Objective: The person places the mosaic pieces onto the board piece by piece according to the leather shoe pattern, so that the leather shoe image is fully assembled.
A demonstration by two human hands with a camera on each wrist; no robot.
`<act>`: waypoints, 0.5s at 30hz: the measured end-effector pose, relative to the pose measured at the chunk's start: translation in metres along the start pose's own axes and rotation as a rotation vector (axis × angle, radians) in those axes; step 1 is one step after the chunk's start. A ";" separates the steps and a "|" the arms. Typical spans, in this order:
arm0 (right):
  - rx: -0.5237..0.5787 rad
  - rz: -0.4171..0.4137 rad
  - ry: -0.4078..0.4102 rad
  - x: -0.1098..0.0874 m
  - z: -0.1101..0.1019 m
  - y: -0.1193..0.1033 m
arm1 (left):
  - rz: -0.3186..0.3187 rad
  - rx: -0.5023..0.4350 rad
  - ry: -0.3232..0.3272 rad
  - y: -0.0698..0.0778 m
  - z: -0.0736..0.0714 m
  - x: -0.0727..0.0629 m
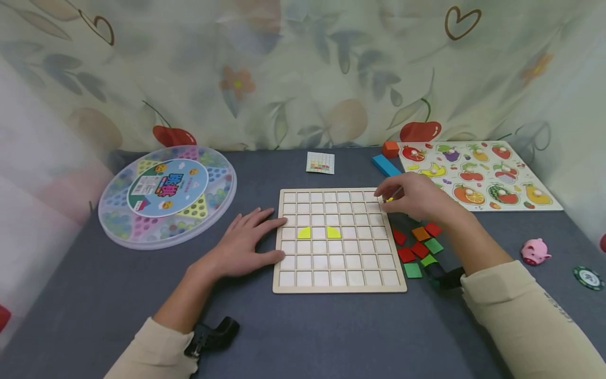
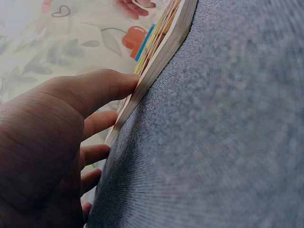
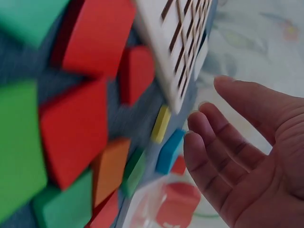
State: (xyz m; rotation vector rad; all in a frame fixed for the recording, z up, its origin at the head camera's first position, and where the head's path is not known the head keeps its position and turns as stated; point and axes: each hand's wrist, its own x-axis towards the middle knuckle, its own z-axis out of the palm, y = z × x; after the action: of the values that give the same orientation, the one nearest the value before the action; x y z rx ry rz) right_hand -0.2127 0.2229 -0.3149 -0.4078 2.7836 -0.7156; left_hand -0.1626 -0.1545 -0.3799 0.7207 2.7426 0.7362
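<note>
A wooden grid board (image 1: 339, 289) with white cells lies flat on the dark cloth. Two yellow quarter-round tiles, a left one (image 1: 304, 232) and a right one (image 1: 333, 232), sit in its cells. My left hand (image 1: 241, 245) touches the board's left edge with thumb and fingertips, fingers spread, as the left wrist view confirms. Over the upper right corner hovers my right hand (image 1: 416, 197). In the right wrist view, its thumb and fingers (image 3: 204, 166) stand apart with nothing between them. A yellow piece (image 3: 161, 123) lies on the cloth beside the board there.
Red tiles (image 1: 420, 250), an orange tile (image 1: 420, 233) and green tiles (image 1: 413, 270) lie right of the board. Behind are a blue block (image 1: 385, 165), an orange block (image 1: 390, 149), a fruit puzzle (image 1: 483, 179) and a patterned card (image 1: 320, 162). A round game box (image 1: 218, 223) stands left.
</note>
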 end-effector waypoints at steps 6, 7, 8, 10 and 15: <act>-0.030 0.030 0.011 0.001 -0.004 0.020 | -0.002 0.004 0.000 0.000 0.000 0.000; -0.035 0.037 0.008 0.002 -0.003 0.022 | -0.003 0.004 -0.001 0.000 0.000 0.000; -0.040 0.043 0.004 0.003 -0.003 0.024 | -0.004 0.004 0.000 0.000 0.000 0.000; -0.049 0.064 -0.009 0.005 -0.001 0.027 | -0.006 0.001 -0.001 0.001 0.000 0.000; -0.101 0.092 -0.024 0.012 0.002 0.031 | -0.009 -0.003 -0.002 0.001 0.000 0.000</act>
State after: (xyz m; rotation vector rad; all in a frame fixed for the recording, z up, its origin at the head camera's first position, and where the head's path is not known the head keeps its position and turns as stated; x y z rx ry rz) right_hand -0.2302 0.2446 -0.3341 -0.3028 2.8035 -0.5483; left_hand -0.1624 -0.1539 -0.3796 0.7082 2.7407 0.7370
